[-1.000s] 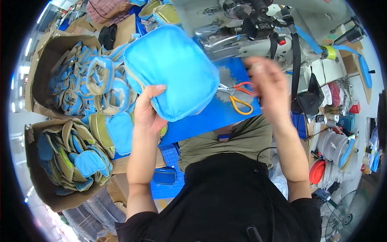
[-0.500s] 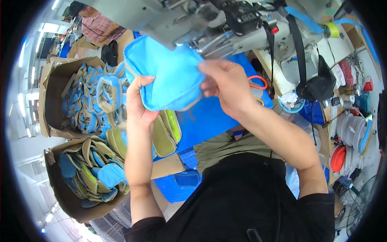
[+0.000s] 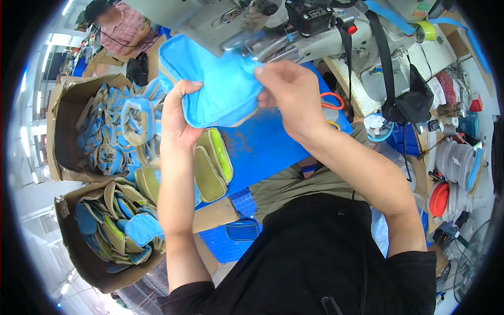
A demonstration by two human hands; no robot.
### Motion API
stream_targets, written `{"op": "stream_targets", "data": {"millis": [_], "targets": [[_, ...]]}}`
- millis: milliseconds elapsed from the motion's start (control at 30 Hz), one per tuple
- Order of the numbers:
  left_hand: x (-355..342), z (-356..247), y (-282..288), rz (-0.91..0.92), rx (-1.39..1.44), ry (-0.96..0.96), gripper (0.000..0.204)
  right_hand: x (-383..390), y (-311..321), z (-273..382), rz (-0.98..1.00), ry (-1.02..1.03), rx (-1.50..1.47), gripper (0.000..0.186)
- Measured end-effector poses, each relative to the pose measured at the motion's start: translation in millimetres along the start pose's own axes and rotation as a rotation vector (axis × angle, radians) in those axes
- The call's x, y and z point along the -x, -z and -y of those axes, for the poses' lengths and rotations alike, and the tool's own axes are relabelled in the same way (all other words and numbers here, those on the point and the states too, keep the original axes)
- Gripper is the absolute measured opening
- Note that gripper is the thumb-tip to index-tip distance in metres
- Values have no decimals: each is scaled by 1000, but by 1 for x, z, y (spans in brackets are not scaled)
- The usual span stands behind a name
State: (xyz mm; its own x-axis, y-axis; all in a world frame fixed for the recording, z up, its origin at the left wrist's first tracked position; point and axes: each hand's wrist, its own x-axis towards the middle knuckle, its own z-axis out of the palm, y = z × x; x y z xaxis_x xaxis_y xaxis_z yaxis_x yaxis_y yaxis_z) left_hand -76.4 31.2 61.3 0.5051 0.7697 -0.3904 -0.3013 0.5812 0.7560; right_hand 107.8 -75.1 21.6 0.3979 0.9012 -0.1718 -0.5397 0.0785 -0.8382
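A bright blue fabric piece (image 3: pixel 220 92) with rounded corners and a tan edge band is up against the needle area of a grey sewing machine (image 3: pixel 294 47). My left hand (image 3: pixel 178 113) grips its near left side, thumb on top and the other fingers hidden beneath. At its right edge, my right hand (image 3: pixel 294 94) pinches the fabric between thumb and fingers, close to the machine. The machine head covers the far edge of the piece. Below my left wrist lie several olive-green padded pieces (image 3: pixel 211 173), one with a lime face, on the blue tabletop (image 3: pixel 262 152).
At the left stand two cardboard boxes: the far box (image 3: pixel 65 126) holds blue-and-tan rings, the near box (image 3: pixel 68 231) flat pieces. Red-handled scissors (image 3: pixel 333 100) lie right of my right hand. White reels (image 3: pixel 454 163) stand far right. Another person (image 3: pixel 123 31) sits at the far left.
The blue piece and both hands sit slightly higher in the view, and the right part of the piece looks more bunched. Both hands keep their hold.
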Motion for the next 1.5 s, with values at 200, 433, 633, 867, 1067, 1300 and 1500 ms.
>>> {"op": "stream_targets", "data": {"millis": [200,433,633,867,1067,1300,1500], "targets": [[43,52,-4,59,85,-402,66,11,12,22,136,-95,110,26],[30,107,-52,-150,-63,-640,67,4,27,35,99,-330,-87,29],[28,105,-30,-310,-494,-796,57,0,26,31,104,-312,-2,28],[30,101,-32,-261,-758,-877,54,-2,14,26,100,-278,180,27],[24,113,-31,-251,-653,-876,54,2,15,29,118,-279,183,24],[21,106,-40,-280,-519,-980,40,0,8,34,54,-301,216,24],[29,90,-50,-239,-564,-975,31,-1,5,33,79,-202,371,29]]}}
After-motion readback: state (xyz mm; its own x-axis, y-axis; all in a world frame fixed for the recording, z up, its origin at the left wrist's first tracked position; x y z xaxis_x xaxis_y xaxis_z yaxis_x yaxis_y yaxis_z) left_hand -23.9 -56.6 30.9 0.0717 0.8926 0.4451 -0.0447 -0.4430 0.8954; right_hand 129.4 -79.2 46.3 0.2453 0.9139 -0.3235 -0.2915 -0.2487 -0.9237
